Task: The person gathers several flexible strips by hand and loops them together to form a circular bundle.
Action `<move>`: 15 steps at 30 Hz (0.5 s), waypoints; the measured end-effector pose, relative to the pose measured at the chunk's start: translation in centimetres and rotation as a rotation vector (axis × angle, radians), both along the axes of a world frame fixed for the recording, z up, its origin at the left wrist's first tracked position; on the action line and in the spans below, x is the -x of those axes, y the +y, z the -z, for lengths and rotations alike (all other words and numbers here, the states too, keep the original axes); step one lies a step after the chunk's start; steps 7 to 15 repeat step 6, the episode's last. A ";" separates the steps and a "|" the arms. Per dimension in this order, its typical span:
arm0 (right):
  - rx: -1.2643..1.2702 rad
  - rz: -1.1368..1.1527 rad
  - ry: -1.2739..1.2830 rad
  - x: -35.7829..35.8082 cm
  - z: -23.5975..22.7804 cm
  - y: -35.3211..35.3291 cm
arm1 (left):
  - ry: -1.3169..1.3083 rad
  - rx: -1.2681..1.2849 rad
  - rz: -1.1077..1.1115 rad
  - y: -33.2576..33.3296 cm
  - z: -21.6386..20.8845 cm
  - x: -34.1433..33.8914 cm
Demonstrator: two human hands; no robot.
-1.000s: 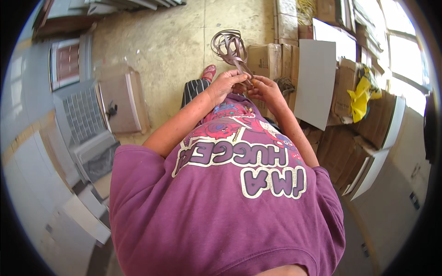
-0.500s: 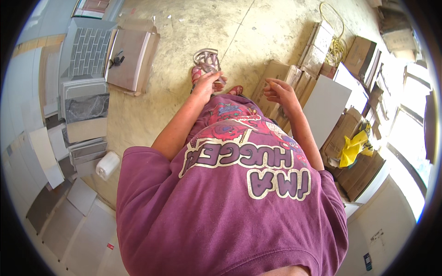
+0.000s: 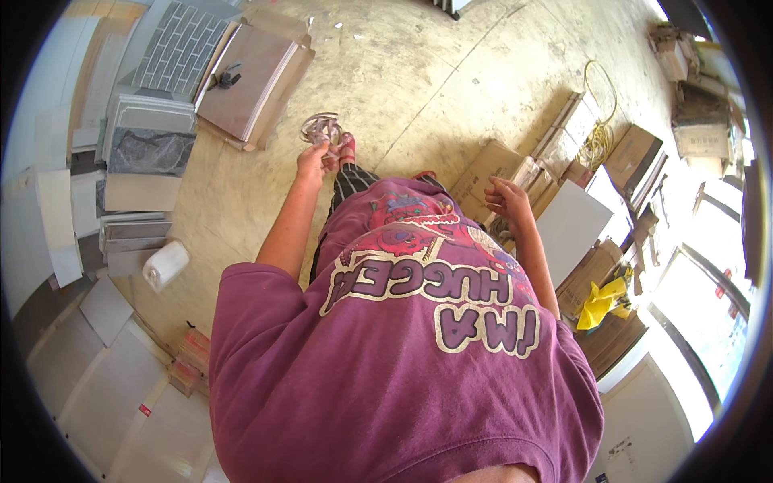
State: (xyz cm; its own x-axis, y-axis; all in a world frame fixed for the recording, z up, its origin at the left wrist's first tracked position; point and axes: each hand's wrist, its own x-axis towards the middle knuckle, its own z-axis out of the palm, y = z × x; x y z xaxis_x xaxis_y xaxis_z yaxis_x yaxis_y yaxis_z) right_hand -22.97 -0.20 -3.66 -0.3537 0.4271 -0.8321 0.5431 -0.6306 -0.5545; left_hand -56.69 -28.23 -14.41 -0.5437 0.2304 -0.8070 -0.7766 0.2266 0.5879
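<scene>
My left hand (image 3: 312, 163), out in front of me at the left, is closed round a bundle of flat, brownish-silver strapping band (image 3: 320, 125). Its loops stick out beyond the fingers, above the floor and beside my red shoe (image 3: 347, 150). Held at my right side, my right hand (image 3: 507, 200) is loosely bent with fingers somewhat apart, and I see nothing in it. Beneath and beyond that hand lies a long brown cardboard box (image 3: 489, 171); I cannot tell that they touch.
At the left, a stack of flat panels (image 3: 248, 76) carries a small black object (image 3: 225, 77); tile samples (image 3: 153, 150) lean nearby. A white roll (image 3: 167, 265) sits on the concrete floor (image 3: 419, 80). Rightward are a yellow cord (image 3: 597, 145), white panel (image 3: 568, 219) and yellow bag (image 3: 602, 303).
My left hand has swung left with the strapping band. The surroundings have shifted and turned in view, uncovering striped trousers and a reddish pack at the lower left. My right hand is slightly lower.
</scene>
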 end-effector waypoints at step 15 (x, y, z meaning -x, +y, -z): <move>-0.004 -0.088 -0.037 6.1 -0.4 -2.3 | 0.016 -0.021 -0.096 -5.1 0.6 6.2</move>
